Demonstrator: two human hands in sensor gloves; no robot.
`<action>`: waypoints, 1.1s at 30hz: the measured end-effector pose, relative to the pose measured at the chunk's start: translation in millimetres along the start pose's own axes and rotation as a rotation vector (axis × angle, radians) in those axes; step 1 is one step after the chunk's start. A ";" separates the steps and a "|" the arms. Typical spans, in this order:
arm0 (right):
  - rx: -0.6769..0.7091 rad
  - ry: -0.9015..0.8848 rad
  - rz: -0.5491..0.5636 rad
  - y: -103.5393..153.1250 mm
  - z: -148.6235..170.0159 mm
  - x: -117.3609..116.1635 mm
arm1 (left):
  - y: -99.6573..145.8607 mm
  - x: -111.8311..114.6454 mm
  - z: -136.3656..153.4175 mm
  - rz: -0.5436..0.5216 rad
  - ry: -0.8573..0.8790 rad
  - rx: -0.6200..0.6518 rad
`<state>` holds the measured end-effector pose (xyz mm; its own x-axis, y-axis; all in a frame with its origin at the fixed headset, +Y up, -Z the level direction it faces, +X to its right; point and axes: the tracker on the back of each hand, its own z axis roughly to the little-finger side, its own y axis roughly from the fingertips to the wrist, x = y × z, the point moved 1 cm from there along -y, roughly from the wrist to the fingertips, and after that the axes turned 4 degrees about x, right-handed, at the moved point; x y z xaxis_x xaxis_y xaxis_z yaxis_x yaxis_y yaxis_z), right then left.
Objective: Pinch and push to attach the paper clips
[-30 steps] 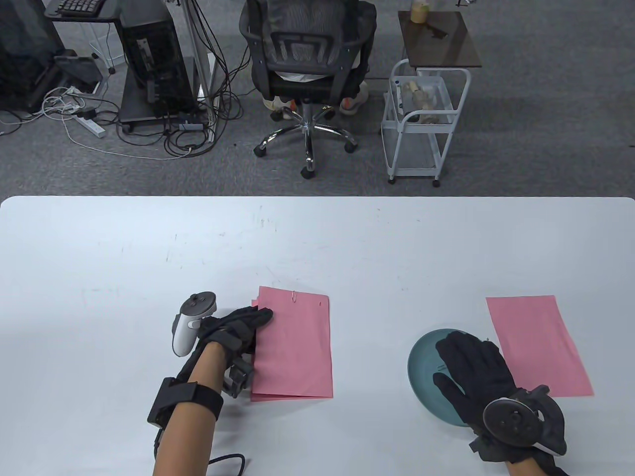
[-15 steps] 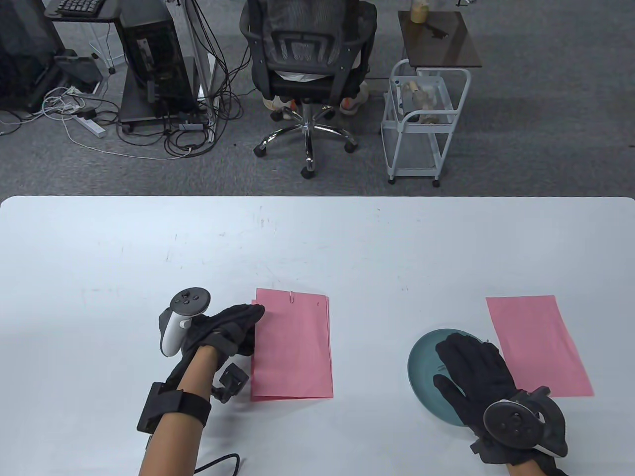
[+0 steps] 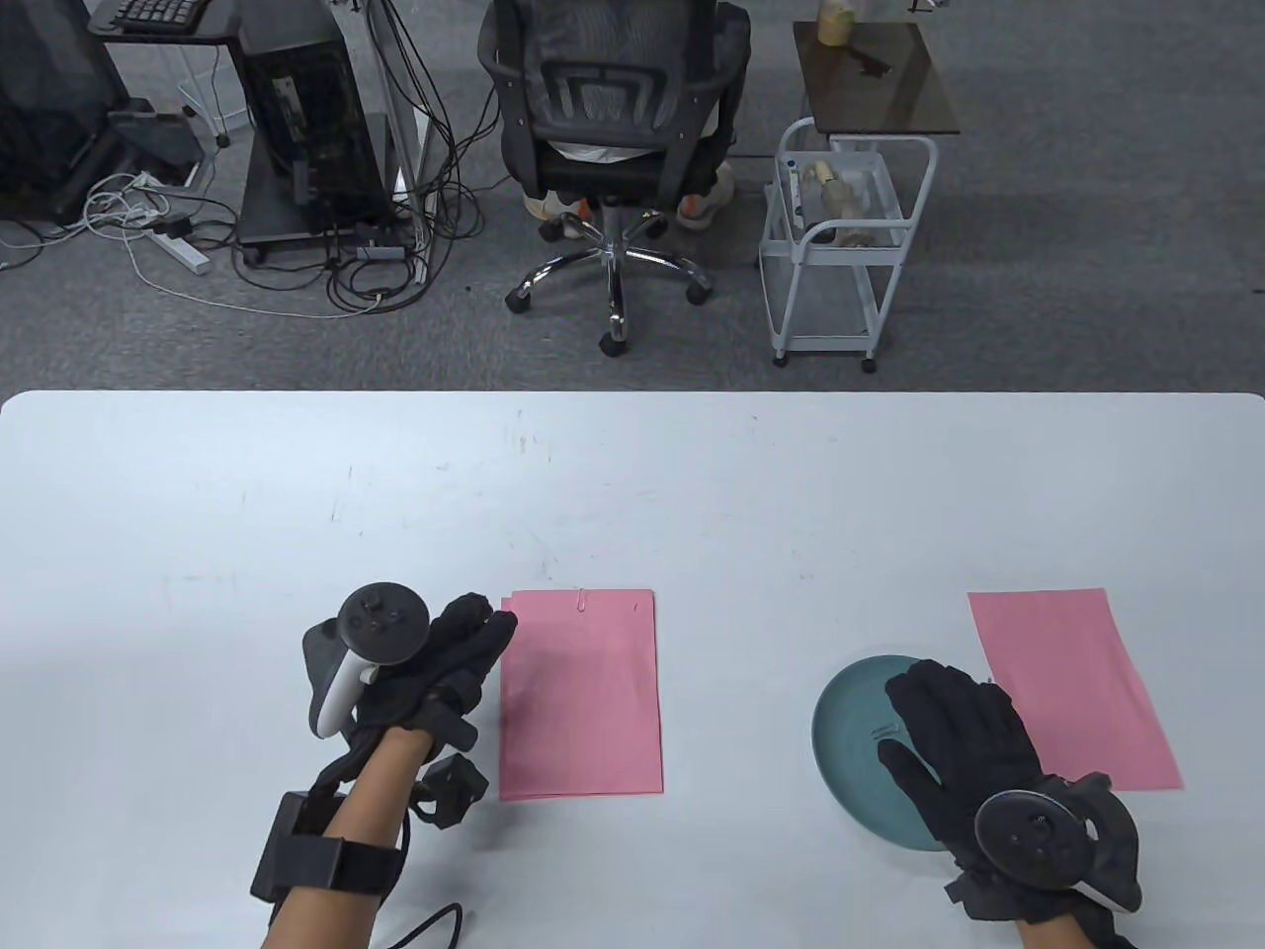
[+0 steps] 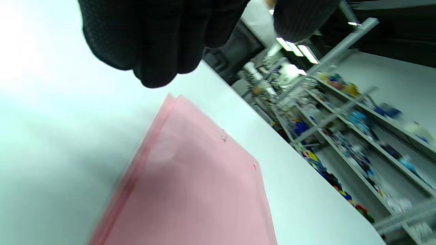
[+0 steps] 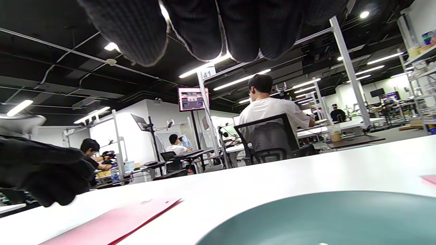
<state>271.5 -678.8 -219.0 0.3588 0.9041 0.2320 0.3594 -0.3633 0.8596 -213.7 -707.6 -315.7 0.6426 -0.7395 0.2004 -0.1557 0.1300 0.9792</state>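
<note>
teal plate (image 3: 840,722) holding paper clip (image 3: 883,732)

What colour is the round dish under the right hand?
The dish is dark teal, a blue-green; the table view shows it best.

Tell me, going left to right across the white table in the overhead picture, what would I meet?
The left hand → a pink paper stack with a paper clip on its far edge → a teal plate → the right hand over that plate → a second pink sheet.
</note>
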 end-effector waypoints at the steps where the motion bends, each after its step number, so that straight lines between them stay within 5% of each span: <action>1: -0.024 0.002 0.008 0.2 3.8 2.1 | 11.2 0.7 -9.2 -0.041 -0.043 0.052; 6: -0.157 -0.015 0.079 4.7 26.2 17.9 | 57.6 11.4 -39.0 -0.232 -0.254 0.306; 10: -0.266 -0.023 0.129 10.2 44.0 28.9 | 70.6 14.6 -38.3 -0.324 -0.394 0.341; 17: -0.426 -0.029 0.155 15.2 73.3 34.9 | 75.8 17.5 -21.7 -0.328 -0.406 0.318; 25: -0.611 0.030 -0.054 -2.8 111.4 12.9 | 75.9 19.1 -22.4 -0.333 -0.586 0.298; 33: -0.790 0.075 -0.317 -21.6 156.1 -28.9 | 75.8 22.3 -23.8 -0.323 -0.552 0.313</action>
<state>387.9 -732.2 -315.3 0.2752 0.9590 -0.0673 -0.2827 0.1477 0.9478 -193.4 -698.5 -236.3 0.2321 -0.9464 -0.2244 -0.2829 -0.2864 0.9154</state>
